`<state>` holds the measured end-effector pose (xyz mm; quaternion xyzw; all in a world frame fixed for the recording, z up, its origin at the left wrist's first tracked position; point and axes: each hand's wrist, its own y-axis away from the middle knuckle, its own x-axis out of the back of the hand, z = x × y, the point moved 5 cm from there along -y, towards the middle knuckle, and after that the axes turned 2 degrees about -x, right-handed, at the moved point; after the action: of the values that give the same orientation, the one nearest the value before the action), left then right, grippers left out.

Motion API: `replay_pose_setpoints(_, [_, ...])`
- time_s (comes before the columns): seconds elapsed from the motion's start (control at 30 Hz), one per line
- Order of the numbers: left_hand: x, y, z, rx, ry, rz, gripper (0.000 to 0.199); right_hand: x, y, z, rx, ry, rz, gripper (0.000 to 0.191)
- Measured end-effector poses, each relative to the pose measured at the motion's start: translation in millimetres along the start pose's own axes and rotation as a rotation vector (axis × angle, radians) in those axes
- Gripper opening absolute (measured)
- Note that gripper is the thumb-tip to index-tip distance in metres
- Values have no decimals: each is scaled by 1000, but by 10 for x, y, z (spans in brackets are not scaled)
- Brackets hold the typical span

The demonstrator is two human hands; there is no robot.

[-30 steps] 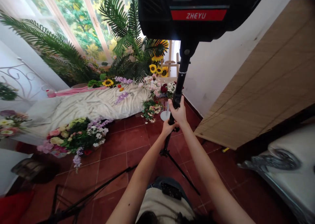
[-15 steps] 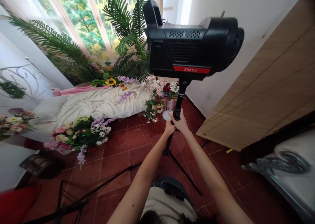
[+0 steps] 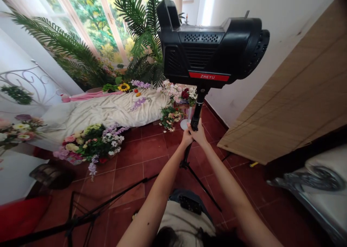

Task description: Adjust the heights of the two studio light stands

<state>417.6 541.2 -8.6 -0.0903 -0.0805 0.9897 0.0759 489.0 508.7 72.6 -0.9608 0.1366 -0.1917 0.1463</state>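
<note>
Both my hands are closed around the black pole of a light stand (image 3: 195,122), close together at its collar. My left hand (image 3: 187,137) grips from the left, slightly lower. My right hand (image 3: 199,134) wraps the pole from the right, its fingers partly hidden behind it. On top of the stand sits a black studio light (image 3: 206,53) with a red label reading ZHEYU, its round front pointing right. Below my hands the pole runs down to spread tripod legs (image 3: 203,187) on the floor, partly covered by my forearms.
A bench draped in cream cloth (image 3: 108,111) lies ahead left, with flower bunches (image 3: 84,144) before it. Palm fronds (image 3: 132,19) rise behind. A second black stand (image 3: 89,214) lies across the lower left. To the right are a wooden panel (image 3: 284,95) and a silver-trimmed seat (image 3: 320,182).
My view has shifted slightly, so the room sits a little further right. My hands keep their grip, and the light has barely moved in view.
</note>
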Motion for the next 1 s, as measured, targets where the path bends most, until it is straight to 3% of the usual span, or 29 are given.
replay_pose_setpoints(0.2, [-3,-17,-5,-5,10,26,26,20,-4,-2,-8,-4,-35,47])
replay_pose_setpoints(0.3, [-13,-15,11,-18,61,30,33,52,56,5,56,27,-104,54])
replay_pose_setpoints(0.43, [-49,31,44,30,31,9,35,234,270,81,182,134,-117,74])
replay_pose_setpoints(0.53, [-72,72,94,48,12,13,33,414,475,196,190,201,-104,71])
replay_pose_setpoints(0.7, [-107,110,135,115,11,39,34,577,707,377,93,158,-67,46])
replay_pose_setpoints(0.8, [-109,117,157,103,5,76,35,510,760,453,-17,10,-73,40])
replay_pose_setpoints(1.0, [-117,134,172,108,14,56,34,309,739,573,-260,-315,73,41])
